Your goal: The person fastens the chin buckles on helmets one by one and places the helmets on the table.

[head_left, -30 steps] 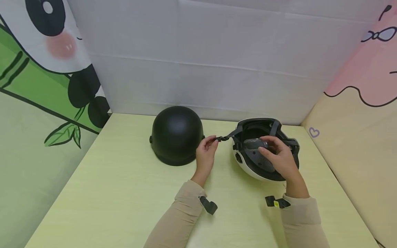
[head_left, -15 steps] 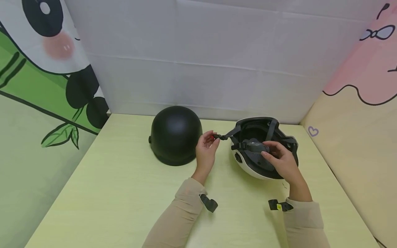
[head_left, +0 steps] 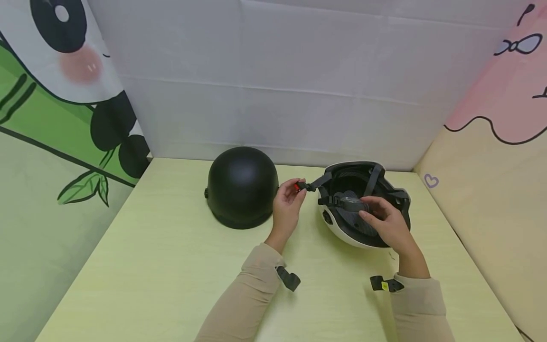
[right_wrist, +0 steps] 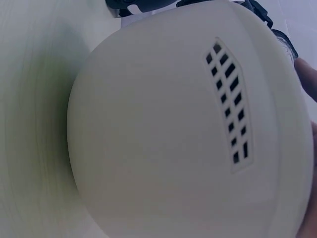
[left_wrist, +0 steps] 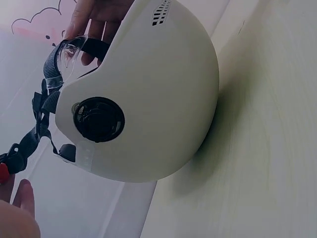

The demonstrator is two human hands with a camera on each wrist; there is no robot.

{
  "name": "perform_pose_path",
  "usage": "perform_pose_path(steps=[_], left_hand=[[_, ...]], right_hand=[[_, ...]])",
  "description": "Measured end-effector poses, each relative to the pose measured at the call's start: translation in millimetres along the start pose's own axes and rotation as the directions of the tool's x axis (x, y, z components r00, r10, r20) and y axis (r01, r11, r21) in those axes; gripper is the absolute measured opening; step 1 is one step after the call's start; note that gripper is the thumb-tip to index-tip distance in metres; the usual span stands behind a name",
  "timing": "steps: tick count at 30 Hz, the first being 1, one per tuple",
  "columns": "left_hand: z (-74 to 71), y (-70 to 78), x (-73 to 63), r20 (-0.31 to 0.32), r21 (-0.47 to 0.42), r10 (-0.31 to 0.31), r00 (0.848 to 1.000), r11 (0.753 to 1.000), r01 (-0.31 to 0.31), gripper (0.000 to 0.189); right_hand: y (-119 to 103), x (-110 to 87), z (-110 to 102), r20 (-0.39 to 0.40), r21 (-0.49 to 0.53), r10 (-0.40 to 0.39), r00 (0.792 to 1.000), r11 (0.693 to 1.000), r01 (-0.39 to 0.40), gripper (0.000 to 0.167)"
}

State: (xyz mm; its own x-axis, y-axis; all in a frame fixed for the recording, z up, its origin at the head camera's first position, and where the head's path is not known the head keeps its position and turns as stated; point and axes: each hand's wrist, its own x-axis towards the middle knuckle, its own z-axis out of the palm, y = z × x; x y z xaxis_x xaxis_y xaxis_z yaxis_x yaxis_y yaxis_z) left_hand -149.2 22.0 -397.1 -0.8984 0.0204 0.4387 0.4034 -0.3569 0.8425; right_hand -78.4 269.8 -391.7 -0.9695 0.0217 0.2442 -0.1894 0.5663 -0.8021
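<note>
A white helmet (head_left: 342, 236) lies upside down on the right of the table, its black lining and straps facing up. My left hand (head_left: 285, 206) pinches a black buckle (head_left: 304, 186) with a red part, at the end of a strap drawn out to the helmet's left. Over the opening, my right hand (head_left: 386, 221) pinches the other strap near its clear plastic sleeve (head_left: 351, 204). In the left wrist view the helmet's side shows a round black knob (left_wrist: 99, 120). The shell (right_wrist: 148, 124) hides most of the right hand in the right wrist view.
A matte black helmet (head_left: 243, 187) stands dome up just left of my left hand. The pale yellow table (head_left: 171, 266) ends at a white back wall (head_left: 273, 118). Printed side panels rise on both sides.
The right hand has lowered the sleeved strap slightly toward me. My left hand has shifted a little to the right, and the buckle's red part has come into view.
</note>
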Motion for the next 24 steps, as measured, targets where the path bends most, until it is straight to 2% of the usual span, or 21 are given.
perform_pose_path(steps=[6,14,20,24], left_hand=[[0.9,0.6,-1.0,0.052,0.037,-0.011,0.999,0.999,0.009,0.033],[-0.1,0.2,-2.1,0.129,0.140,-0.023,0.991,0.990,0.005,0.037],[-0.2,0.9,-2.3,0.104,0.149,-0.091,0.990,0.986,0.074,0.044],[0.8,1.7,-1.9,0.083,0.130,-0.101,0.991,0.987,0.090,0.036]], right_hand=[[2.3,0.4,1.2,0.012,0.004,0.003,1.000,1.000,-0.003,0.039],[-13.2,-2.2,1.4,0.034,0.017,-0.012,0.999,1.000,0.012,0.036],[1.6,1.2,0.6,0.043,0.005,-0.002,0.999,1.000,0.001,0.039],[3.5,1.3,-0.8,0.059,0.021,0.006,0.998,1.000,-0.007,0.040]])
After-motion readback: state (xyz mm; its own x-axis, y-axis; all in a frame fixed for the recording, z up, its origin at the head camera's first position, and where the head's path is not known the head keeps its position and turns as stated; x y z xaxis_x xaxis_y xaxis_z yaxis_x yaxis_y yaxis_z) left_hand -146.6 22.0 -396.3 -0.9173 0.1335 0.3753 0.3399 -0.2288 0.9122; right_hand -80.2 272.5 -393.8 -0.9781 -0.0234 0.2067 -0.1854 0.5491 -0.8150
